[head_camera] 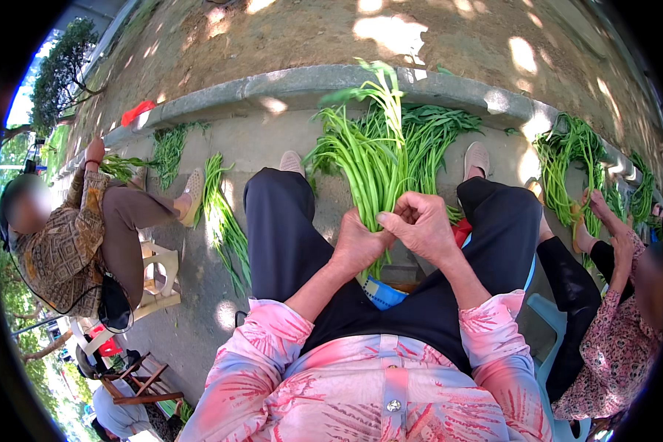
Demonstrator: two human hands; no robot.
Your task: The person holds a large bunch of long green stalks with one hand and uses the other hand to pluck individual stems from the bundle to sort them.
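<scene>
A bunch of long green leafy stems, probably water spinach (364, 171), stands upright in front of me. My left hand (359, 243) is wrapped around its lower stalks. Against the right side of the bunch is my right hand (425, 226), thumb and fingers bent together at the stalks; whether a stem is pinched between them is hidden. One paler, taller stalk (395, 119) rises above the others. Behind the bunch, a pile of darker leafy greens (433, 130) lies on the pavement between my feet. Below my hands, something blue (384, 293) shows between my thighs.
A concrete kerb (298, 83) borders bare soil ahead. More greens (221, 215) lie left of my legs, another heap (566, 160) to the right. A person (66, 237) sits at left by a cream plastic stool (160, 271); another (613, 337) sits at right on a blue chair (547, 326).
</scene>
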